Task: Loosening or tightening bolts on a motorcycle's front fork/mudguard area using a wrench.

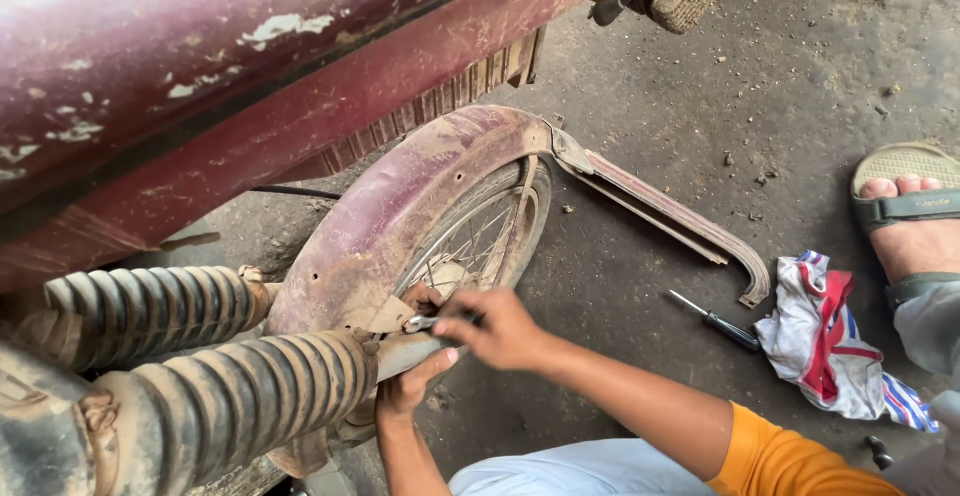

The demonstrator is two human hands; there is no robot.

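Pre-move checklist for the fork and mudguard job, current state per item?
1. Right hand has the small metal tool gripped: ok.
2. Left hand steadies the fork leg below the rubber boot: ok.
3. Tool seated on the fastener: cannot tell, hidden by the fingers.
4. Mudguard stay secured: not ok, its far end hangs free over the floor.
5. Screwdriver at hand: ok, on the floor beside the rag.
6. Other person's sandalled foot apart from the wheel: ok.
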